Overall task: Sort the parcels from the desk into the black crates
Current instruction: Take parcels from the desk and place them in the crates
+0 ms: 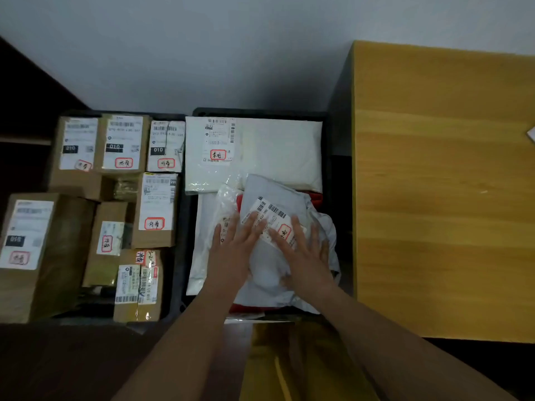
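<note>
A grey soft parcel (269, 264) with a white barcode label lies on top of the bags in the right black crate (260, 112). My left hand (231, 244) and my right hand (301, 247) both press flat on it with straight fingers. Under it are a large white mailer (278, 151) at the back, a clear plastic bag (227, 198) and something red. The left black crate (178, 285) holds several brown cardboard boxes (156, 209) with white labels and red stamps.
The wooden desk (443, 192) stands to the right of the crates; only a white corner (532, 134) shows at its right edge. A pale wall lies beyond the crates. Dark floor and a yellow patch are below my arms.
</note>
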The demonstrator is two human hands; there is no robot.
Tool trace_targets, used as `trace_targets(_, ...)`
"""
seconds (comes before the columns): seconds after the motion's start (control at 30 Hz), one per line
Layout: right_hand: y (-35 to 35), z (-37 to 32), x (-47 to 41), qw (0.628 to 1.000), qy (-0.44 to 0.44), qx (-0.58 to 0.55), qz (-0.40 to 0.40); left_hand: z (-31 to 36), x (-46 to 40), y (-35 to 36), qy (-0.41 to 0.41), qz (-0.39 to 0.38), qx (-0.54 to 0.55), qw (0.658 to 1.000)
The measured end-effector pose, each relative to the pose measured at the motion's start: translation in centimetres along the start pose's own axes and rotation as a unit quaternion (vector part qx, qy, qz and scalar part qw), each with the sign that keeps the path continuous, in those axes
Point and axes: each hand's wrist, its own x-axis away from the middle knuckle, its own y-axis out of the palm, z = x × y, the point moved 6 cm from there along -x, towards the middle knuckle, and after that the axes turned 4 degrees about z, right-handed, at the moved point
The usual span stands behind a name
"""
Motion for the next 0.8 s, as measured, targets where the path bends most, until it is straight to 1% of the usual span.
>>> trace_targets(0.1,1.1,0.4,-1.2,1.0,0.015,0.011,0.015,0.4,-1.0,1.7,-0.008,-0.079,-0.029,0.996)
trace_targets(0.13,1.5,0.6,-1.6,1.0,0.018,0.008,0.019,0.5,-1.3,2.1,-0.015,-0.089,-0.026,0.996)
trace_targets(0.27,3.1,1.5,-3.0,1.0,0.01,0.004,0.017,0.7,-1.7,3.8,-0.019,-0.089,-0.013,0.996)
trace_targets(0.5,5.0,2.6,-5.2,0.999,-0.005,-0.044,-0.006,0.5,-2.6,5.6,-0.019,-0.093,-0.006,0.996)
trace_targets(0.67,4.0,2.2,-4.5,0.999,-0.003,-0.038,-0.02,0.5,-2.4,4.6,-0.013,-0.102,0.006,0.995)
trace_targets(0.73,2.9,1.7,-3.7,0.999,-0.01,-0.036,-0.014,0.5,-1.9,3.5,-0.014,-0.108,0.007,0.994)
trace_targets(0.8,1.6,1.2,-2.8,0.999,-0.022,-0.028,0.003,0.5,-1.3,2.1,-0.015,-0.098,0.014,0.995)
